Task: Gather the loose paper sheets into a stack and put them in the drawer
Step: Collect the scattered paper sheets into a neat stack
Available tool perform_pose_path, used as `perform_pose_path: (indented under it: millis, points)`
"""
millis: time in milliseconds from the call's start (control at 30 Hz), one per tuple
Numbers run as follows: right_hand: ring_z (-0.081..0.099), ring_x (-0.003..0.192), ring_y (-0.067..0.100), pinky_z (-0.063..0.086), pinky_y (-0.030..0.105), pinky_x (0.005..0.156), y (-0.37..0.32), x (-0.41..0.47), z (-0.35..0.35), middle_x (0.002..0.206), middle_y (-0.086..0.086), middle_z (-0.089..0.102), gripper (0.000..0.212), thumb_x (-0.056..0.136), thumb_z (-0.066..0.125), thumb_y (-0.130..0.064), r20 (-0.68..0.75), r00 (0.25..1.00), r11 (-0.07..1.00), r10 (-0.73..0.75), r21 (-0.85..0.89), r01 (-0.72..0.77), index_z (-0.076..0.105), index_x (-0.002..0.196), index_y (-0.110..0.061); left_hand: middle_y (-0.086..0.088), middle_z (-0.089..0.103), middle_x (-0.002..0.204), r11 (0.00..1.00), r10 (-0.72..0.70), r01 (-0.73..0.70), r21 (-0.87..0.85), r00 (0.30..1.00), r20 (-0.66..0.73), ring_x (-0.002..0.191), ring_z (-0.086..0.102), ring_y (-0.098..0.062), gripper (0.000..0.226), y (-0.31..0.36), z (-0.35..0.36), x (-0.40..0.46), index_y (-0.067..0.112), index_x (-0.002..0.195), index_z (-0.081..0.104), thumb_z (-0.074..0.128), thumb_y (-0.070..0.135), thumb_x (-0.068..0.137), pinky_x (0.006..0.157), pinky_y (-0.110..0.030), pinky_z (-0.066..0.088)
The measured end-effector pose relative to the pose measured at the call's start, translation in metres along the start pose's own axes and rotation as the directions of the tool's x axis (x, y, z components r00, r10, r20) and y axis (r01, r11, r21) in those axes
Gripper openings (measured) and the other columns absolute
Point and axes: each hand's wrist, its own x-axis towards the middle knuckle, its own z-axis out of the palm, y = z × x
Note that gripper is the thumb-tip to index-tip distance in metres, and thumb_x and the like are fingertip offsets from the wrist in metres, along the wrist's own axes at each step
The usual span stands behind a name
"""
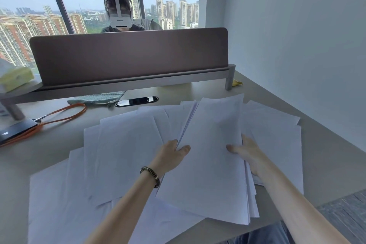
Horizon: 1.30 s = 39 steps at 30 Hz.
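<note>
**Both hands on a part-gathered stack, loose sheets still spread**

Landmark: the brown divider panel (128, 55) standing along the far edge of the table (326, 154).

- Stack of white paper (212, 160): on the near side of the panel, toward its right end. Held tilted, far edge raised, near corner reaching the table's front edge. Sheet edges fan unevenly along its right side and at the far left corner; not squared.
- Left hand (172, 154): grip closed on the stack's left edge, thumb on the top sheet, fingers tucked beneath. Beaded bracelet (150, 175) on that wrist.
- Right hand (246, 152): grip closed on the stack's right edge, thumb lying across the top sheet, fingers hidden under the paper.
- Loose sheets (118, 144): overlapping at odd angles, flat on the table, in front of the panel's middle and left part, running down to the near edge. More sheets (277, 130) lie past the stack, below the panel's right end.
- Just in front of the panel's foot: a cable port (136, 101) set in the table and a pale green cloth (99, 98).
- Below the panel's left end: an orange cord (59, 115) looped beside a dark phone (17, 128).
- Behind the panel: a seated person wearing a white headset (120, 20), window beyond.
- No drawer in view.
</note>
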Motion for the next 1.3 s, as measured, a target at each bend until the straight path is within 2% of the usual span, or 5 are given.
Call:
perform_pose_path:
  millis: [267,433,733,1067,1300]
  points:
    - [0.069,0.094,0.029,0.055,0.034,0.078,-0.006,-0.003,-0.002,0.110,0.012,0.073,0.038,0.087,0.064,0.011,-0.076,0.996,0.994,-0.053,0.091,0.060,0.067,0.118,-0.010,-0.007,0.054,0.133,0.970,-0.039,0.053,0.237,0.997,-0.063,0.141,0.033,-0.022,0.053,-0.012,-0.004,-0.008,0.009,0.131,0.048,0.024,0.048,0.104,0.119,-0.045,0.010]
    - [0.072,0.084,0.025,0.057,0.032,0.070,-0.024,-0.013,-0.006,0.097,0.003,0.074,0.033,0.086,0.065,0.010,-0.080,0.993,0.989,-0.085,0.116,0.094,0.069,0.108,-0.014,0.003,0.055,0.112,0.928,-0.025,0.036,0.372,0.999,-0.033,0.134,0.043,-0.021,0.023,-0.031,-0.009,-0.003,0.022,0.090,0.048,0.032,0.033,0.102,0.115,-0.061,0.016]
    - [0.073,0.091,0.028,0.059,0.042,0.081,-0.051,-0.023,-0.008,0.102,0.004,0.075,0.032,0.087,0.065,0.007,-0.089,0.979,0.978,-0.186,0.083,0.193,0.068,0.109,-0.016,0.004,0.040,0.150,0.890,-0.055,0.069,0.450,0.998,-0.045,0.141,0.036,-0.021,0.059,-0.036,-0.023,-0.011,0.035,0.150,0.030,0.046,0.023,0.095,0.116,-0.065,0.012]
    - [0.068,0.072,0.022,0.055,0.023,0.053,-0.013,-0.009,-0.018,0.088,0.010,0.070,0.032,0.088,0.071,0.000,-0.061,0.996,0.998,0.058,0.031,-0.056,0.065,0.119,0.001,-0.005,0.022,0.158,0.845,-0.148,0.147,0.515,0.988,-0.040,0.148,0.017,-0.027,0.046,-0.035,-0.026,-0.017,0.036,0.138,0.042,0.044,0.042,0.092,0.113,-0.067,0.010]
    - [0.071,0.086,0.030,0.059,0.044,0.085,0.002,-0.004,-0.024,0.100,0.014,0.074,0.025,0.082,0.076,-0.008,-0.192,0.981,0.993,-0.028,-0.121,0.005,0.070,0.106,-0.004,0.005,0.004,0.168,0.870,-0.054,0.035,0.492,0.998,0.024,0.154,-0.007,-0.026,0.065,-0.041,-0.016,-0.010,0.031,0.153,0.024,0.047,0.047,0.095,0.119,-0.062,-0.001]
